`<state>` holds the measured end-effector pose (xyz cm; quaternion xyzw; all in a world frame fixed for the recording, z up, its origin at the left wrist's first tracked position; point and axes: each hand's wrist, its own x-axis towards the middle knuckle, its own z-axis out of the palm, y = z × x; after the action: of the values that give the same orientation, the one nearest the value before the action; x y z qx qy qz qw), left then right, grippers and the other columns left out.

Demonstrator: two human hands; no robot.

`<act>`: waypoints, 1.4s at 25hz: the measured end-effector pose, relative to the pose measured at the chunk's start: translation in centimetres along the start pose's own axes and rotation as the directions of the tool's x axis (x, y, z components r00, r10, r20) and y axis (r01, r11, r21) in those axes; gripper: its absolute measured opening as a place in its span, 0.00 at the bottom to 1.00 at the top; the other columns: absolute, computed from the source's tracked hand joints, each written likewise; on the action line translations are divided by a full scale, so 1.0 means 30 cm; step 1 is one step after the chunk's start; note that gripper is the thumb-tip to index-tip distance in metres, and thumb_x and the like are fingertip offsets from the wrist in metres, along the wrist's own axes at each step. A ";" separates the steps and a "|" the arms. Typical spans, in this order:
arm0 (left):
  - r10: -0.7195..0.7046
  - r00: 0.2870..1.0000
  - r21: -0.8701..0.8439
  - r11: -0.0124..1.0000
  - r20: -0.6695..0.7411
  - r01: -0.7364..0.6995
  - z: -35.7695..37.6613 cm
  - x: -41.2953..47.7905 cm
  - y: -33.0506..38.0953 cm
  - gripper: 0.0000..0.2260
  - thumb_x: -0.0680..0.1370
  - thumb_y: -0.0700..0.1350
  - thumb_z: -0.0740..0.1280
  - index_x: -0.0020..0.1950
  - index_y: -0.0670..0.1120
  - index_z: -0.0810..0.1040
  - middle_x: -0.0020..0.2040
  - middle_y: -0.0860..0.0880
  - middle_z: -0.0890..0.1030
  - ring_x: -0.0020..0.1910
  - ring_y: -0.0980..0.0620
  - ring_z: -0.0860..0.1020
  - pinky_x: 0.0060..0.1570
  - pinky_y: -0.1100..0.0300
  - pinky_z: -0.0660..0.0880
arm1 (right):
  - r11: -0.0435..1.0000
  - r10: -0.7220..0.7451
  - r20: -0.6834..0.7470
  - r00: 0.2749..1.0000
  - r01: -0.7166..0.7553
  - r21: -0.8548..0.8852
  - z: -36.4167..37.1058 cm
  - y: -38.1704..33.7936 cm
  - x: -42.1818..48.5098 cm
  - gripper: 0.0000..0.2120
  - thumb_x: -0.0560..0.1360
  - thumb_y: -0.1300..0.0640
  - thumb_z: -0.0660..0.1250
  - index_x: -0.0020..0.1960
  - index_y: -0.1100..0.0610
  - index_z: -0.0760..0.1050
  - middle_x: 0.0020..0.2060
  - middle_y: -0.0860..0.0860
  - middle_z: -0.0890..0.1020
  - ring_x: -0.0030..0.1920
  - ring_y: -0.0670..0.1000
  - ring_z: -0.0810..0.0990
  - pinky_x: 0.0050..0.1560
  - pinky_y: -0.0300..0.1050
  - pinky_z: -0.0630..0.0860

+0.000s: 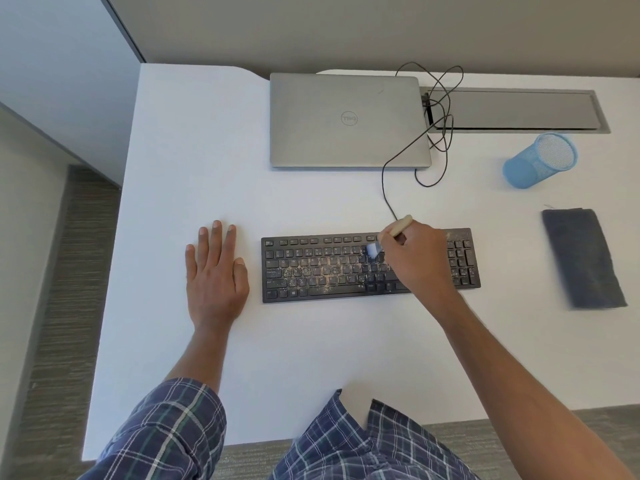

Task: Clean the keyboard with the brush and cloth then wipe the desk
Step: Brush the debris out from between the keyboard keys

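Left hand (214, 271) lies flat on the white desk (311, 358), fingers straight, just beside the left end of the black keyboard (311, 271). Right hand (415, 258) grips the wooden-handled brush (399, 228), whose pale bristles touch the upper key rows. Tan crumbs cover the middle keys and a few lie at the far right corner, so brushing looks only partly done. The grey cloth (583, 258) lies folded to the right, untouched; cloth wiping and the desk wipe remain. Farther back sit a blue mesh cup (540, 161) and a closed laptop (346, 123).
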<state>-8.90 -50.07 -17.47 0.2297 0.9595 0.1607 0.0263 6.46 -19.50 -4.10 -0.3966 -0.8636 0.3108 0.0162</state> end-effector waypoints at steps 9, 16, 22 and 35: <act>0.003 1.000 -0.006 1.000 -0.002 -0.003 -0.001 0.000 0.000 0.30 0.84 0.47 0.53 0.89 0.53 0.55 0.89 0.51 0.52 0.88 0.47 0.47 0.85 0.40 0.48 | 0.999 -0.004 0.067 0.998 0.007 -0.052 0.012 0.008 -0.010 0.09 0.79 0.55 0.68 0.43 0.53 0.85 0.30 0.50 0.84 0.33 0.54 0.82 0.42 0.54 0.82; 0.002 1.000 0.004 1.000 0.005 -0.002 0.000 0.001 -0.002 0.30 0.85 0.48 0.52 0.89 0.53 0.54 0.89 0.51 0.51 0.88 0.48 0.47 0.85 0.41 0.48 | 0.995 0.015 0.002 1.000 -0.015 0.102 0.009 -0.048 0.008 0.12 0.80 0.54 0.66 0.40 0.48 0.84 0.31 0.46 0.85 0.34 0.53 0.86 0.42 0.52 0.84; 0.000 1.000 -0.001 1.000 0.002 0.000 0.002 0.003 -0.005 0.31 0.84 0.48 0.53 0.89 0.53 0.54 0.89 0.51 0.51 0.88 0.48 0.47 0.85 0.40 0.47 | 1.000 -0.012 0.049 0.999 0.013 -0.027 0.049 -0.044 0.003 0.10 0.81 0.53 0.66 0.45 0.50 0.85 0.33 0.47 0.85 0.34 0.52 0.82 0.39 0.50 0.81; 0.004 1.000 0.001 1.000 -0.002 -0.004 0.003 0.002 -0.003 0.31 0.84 0.48 0.54 0.89 0.52 0.55 0.89 0.51 0.52 0.88 0.47 0.47 0.85 0.40 0.48 | 0.996 -0.051 0.065 0.997 0.056 -0.070 0.041 -0.069 0.027 0.10 0.80 0.54 0.66 0.45 0.50 0.85 0.33 0.45 0.84 0.33 0.49 0.79 0.40 0.46 0.78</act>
<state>-8.99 -50.09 -17.59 0.2315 0.9591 0.1608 0.0247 4.19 -20.60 -4.13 -0.3637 -0.8846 0.2914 -0.0173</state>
